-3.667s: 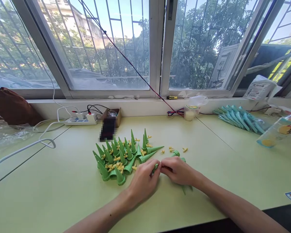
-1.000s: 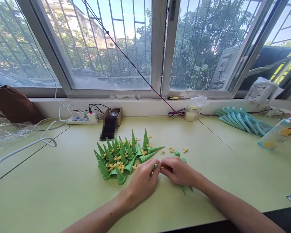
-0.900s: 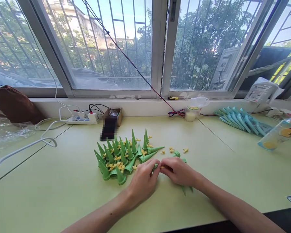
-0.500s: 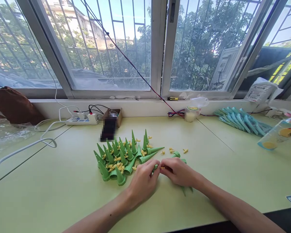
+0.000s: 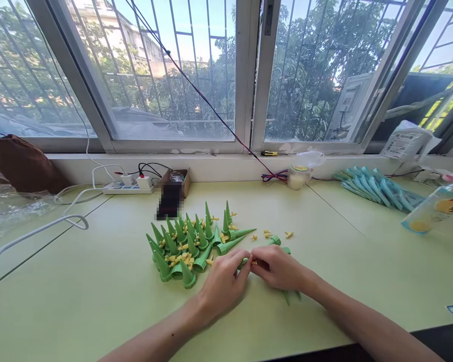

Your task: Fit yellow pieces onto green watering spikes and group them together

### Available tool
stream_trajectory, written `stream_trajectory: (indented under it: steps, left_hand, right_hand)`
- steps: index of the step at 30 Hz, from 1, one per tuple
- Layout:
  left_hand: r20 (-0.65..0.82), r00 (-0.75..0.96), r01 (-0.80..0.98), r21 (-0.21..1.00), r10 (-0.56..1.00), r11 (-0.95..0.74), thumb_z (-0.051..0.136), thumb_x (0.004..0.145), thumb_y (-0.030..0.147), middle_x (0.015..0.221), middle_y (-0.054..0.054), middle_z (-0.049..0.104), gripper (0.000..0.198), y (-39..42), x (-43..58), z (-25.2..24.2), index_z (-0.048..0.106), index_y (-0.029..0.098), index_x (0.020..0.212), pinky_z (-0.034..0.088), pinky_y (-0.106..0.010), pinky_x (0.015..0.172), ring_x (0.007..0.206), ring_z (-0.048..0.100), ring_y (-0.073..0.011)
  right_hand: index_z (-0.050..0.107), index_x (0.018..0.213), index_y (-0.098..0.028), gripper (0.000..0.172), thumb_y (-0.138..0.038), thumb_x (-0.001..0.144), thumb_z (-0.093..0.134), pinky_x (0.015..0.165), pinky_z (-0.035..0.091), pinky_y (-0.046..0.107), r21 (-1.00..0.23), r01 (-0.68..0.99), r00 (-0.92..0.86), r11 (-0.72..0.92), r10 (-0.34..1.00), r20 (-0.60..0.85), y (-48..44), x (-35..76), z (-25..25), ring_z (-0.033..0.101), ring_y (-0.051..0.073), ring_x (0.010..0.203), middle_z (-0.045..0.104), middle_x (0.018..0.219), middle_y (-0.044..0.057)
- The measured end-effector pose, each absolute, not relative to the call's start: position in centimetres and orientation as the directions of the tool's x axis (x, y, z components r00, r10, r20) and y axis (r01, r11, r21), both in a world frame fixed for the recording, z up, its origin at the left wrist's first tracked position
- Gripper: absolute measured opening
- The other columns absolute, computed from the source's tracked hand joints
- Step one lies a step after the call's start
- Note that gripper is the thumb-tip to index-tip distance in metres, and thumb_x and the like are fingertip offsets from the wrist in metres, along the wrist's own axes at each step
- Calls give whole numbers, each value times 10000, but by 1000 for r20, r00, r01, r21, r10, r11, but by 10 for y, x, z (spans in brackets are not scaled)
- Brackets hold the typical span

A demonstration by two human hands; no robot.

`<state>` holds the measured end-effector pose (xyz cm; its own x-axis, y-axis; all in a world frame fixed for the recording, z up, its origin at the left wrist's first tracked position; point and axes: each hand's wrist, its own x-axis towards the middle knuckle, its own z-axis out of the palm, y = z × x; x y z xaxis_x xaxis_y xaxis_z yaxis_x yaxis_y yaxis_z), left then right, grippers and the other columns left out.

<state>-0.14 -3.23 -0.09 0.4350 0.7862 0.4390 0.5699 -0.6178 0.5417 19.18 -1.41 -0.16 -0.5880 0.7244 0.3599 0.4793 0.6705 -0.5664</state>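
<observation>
My left hand (image 5: 228, 276) is closed on a green cone-shaped nozzle cap (image 5: 243, 262), mostly covered by the fingers. Meeting it fingertip to fingertip, my right hand (image 5: 277, 266) pinches a small yellow plastic piece (image 5: 253, 262), of which only a bit shows. To the left of the hands stands a cluster of green cone caps (image 5: 191, 246), several upright and some lying down, with small yellow pieces (image 5: 186, 260) scattered among them. More green caps (image 5: 275, 240) lie beside and partly under my right hand. A few loose yellow pieces (image 5: 267, 233) rest just beyond it.
Toward the back are a power strip (image 5: 128, 188) with cables, a small cardboard box (image 5: 185, 183), a pixelated dark object (image 5: 169, 201) and a jar (image 5: 298, 177). Farther right lie teal plastic packets (image 5: 379, 188) and a tilted bottle (image 5: 436, 206). The table's front edge is at lower right.
Both hands have shifted very slightly, still together at the fingertips. The caps and yellow pieces on the table stay in place.
</observation>
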Motion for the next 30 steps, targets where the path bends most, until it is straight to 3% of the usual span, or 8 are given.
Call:
stream_trajectory:
  steps: [30]
  left_hand:
    - [403, 477, 593, 509, 781, -624, 444, 1013, 233, 765, -8, 673, 261, -34, -2, 3, 612, 204, 814, 404, -256, 610, 625, 554, -138]
  right_hand:
    - [374, 676, -212, 267, -131, 867, 542, 551, 283, 245, -539, 500, -605, 678, 719, 343, -15, 192, -3, 358, 115, 569, 477, 633, -36]
